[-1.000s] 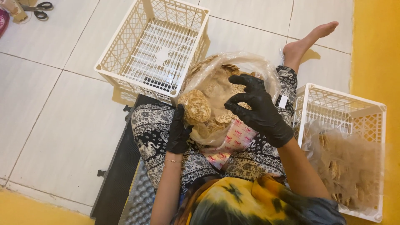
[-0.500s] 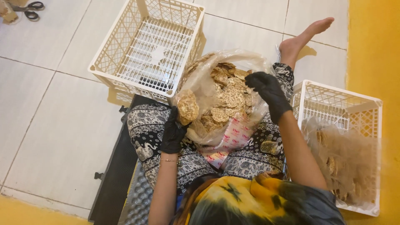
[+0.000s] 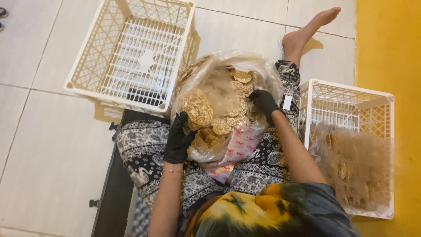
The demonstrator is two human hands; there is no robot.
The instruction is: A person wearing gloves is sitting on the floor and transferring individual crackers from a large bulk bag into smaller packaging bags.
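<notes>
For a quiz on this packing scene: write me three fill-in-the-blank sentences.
1. Both hands, the left hand and the right hand, wear ____ gloves.
2. The left hand holds a stack of round crackers at the edge of a clear plastic ____ on the lap.
3. The white crate ahead on the tiled floor is ____.

Missing words: black; bag; empty

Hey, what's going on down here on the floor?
A person sits on the tiled floor with a big clear plastic bag of round crackers in their lap. Both hands wear black gloves. The left hand holds a stack of crackers at the bag's edge, and the right hand reaches inside it. An empty white crate stands in front; another crate beside them holds bagged crackers.
</notes>
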